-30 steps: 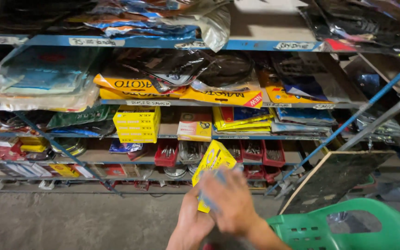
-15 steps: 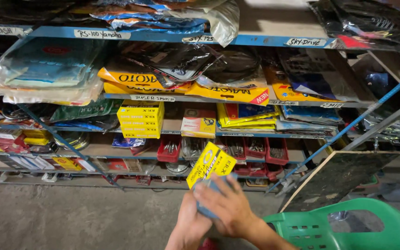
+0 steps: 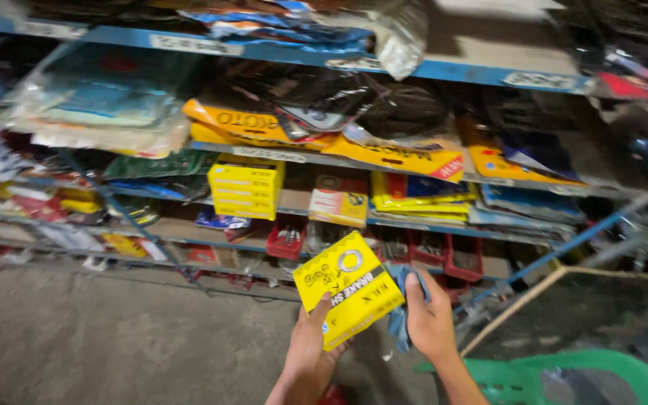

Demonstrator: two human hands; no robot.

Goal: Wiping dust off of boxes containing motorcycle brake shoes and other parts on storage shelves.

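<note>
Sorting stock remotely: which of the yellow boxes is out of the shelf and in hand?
The tilted yellow box, held by the left hand in front of the shelves; the stacked yellow boxes sit shelved.

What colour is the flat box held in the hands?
Yellow, with black print and a ring picture on its face; the box shows best in the head view.

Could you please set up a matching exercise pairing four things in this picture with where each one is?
Things:
1. yellow box
2. blue cloth
3. stack of yellow boxes
4. green chair

Places:
A. bottom right corner
B. on a middle shelf
C. in the left hand
D. in the right hand

Pairs: 1-C, 2-D, 3-B, 4-A
</note>
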